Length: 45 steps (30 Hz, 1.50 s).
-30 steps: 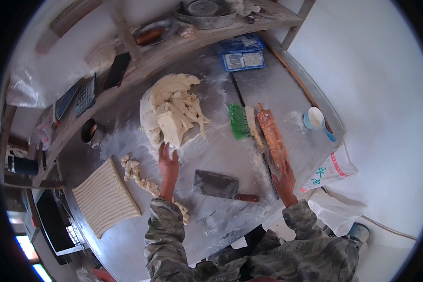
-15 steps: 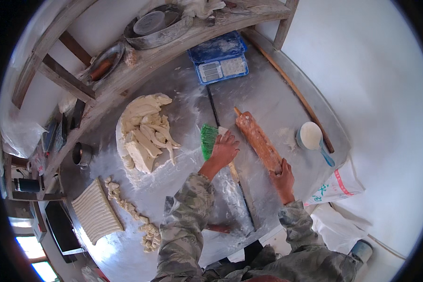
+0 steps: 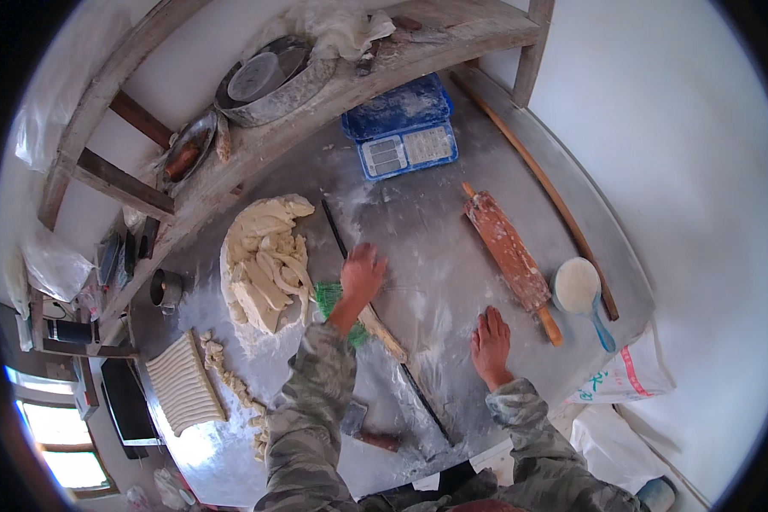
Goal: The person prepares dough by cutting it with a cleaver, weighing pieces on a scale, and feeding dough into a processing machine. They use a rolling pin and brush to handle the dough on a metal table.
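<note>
Brush [image 3: 382,334] is shifting toward dough [image 3: 263,273], center frame.
Left hand [image 3: 363,275] is covering it, grip unclear; right hand [image 3: 491,346] is hovering empty, having released pin [image 3: 510,252], which is lying at frame right, apparently being set aside.

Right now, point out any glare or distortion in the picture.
Head view: window at far left blown out; metal table glaring at its lower left; wooden shelf bowed by the fisheye, corners black; green brush free of glare, though partly hidden by the left hand.
</note>
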{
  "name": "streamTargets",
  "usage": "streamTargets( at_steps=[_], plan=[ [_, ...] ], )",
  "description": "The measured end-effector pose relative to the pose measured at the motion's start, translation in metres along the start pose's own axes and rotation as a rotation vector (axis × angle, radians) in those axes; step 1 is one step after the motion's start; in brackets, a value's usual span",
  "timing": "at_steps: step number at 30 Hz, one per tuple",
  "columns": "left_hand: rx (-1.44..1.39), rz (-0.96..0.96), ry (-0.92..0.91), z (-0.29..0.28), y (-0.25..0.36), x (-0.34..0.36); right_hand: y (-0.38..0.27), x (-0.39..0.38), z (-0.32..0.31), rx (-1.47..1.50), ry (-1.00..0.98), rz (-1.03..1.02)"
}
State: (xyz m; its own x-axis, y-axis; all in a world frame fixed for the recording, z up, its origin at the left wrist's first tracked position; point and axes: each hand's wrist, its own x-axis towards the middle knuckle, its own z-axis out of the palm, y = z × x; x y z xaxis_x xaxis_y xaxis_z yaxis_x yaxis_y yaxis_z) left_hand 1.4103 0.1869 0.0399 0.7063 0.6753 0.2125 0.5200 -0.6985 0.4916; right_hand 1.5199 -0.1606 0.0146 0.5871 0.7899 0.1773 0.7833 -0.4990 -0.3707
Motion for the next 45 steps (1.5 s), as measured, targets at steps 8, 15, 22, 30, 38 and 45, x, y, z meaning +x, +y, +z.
streamTargets(
  at_steps=[8, 15, 22, 30, 38, 45],
  plan=[
    [-0.848, -0.838, 0.21, 0.068, -0.047, 0.183, -0.003, 0.007, 0.008, -0.031, -0.08, -0.004],
    [-0.92, -0.839, 0.439, 0.082, -0.093, 0.256, -0.009, 0.013, 0.013, -0.039, -0.123, -0.002],
    [-0.497, -0.779, 0.328, 0.079, -0.134, 0.306, -0.013, 0.017, 0.01, -0.055, -0.161, -0.027],
    [-0.322, -0.826, 0.242, 0.073, -0.104, 0.323, -0.013, 0.014, 0.009, -0.031, -0.218, 0.04],
    [-0.545, -0.869, 0.279, 0.114, -0.077, 0.314, -0.002, 0.01, 0.004, -0.175, -0.228, 0.06],
    [-1.023, -0.894, 0.232, 0.118, -0.114, 0.221, -0.013, 0.012, 0.001, -0.115, -0.2, 0.037]
  ],
)
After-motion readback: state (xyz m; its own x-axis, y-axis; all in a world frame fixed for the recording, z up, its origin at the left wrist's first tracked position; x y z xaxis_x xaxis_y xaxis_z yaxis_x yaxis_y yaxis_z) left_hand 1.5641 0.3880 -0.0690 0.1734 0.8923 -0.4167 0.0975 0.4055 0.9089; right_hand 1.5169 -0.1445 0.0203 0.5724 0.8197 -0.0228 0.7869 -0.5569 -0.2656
